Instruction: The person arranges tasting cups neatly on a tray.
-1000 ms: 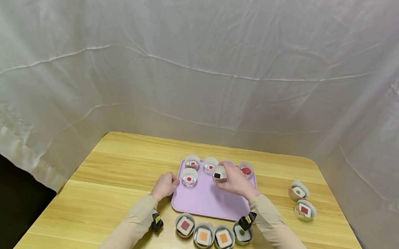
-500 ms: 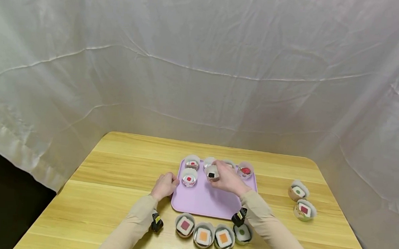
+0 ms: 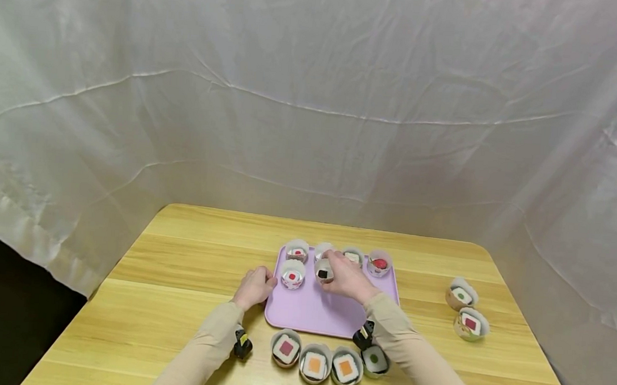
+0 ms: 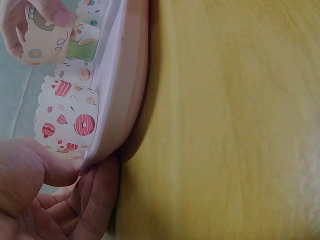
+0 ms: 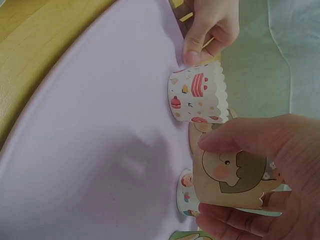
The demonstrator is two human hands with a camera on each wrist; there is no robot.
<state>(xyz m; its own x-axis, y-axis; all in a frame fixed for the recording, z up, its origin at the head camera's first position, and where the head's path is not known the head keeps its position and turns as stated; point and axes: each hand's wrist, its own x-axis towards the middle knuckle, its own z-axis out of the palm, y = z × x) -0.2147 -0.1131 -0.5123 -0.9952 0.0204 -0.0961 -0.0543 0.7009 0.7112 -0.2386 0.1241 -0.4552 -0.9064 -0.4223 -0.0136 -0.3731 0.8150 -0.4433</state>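
Closest to you, a row of four paper cups (image 3: pixel 315 365) sits on the wooden table (image 3: pixel 149 283), just in front of the pale purple tray (image 3: pixel 311 313). Your left hand (image 3: pixel 255 286) pinches the tray's left edge, thumb on top and fingers under — that should help stop it sliding. Your right hand (image 3: pixel 347 276) is curled round the black-square cup (image 3: pixel 324 270), thumb on one side, fingers on the other. This cup looks lifted up over the tray. Squeeze softly, or the paper might bend, and hold it flat. If you lower it, go straight down and let go only when its bottom touches.

The red-dot cup (image 3: pixel 293 275) is just to its left, so mind your knuckles. Two more cups (image 3: pixel 471 325) stand off to the right, on the table. Along the tray's back is another row of cups (image 3: pixel 379 263) — one partly hidden — so try not to bump it. Behind everything hangs a pale curtain (image 3: pixel 344 130).
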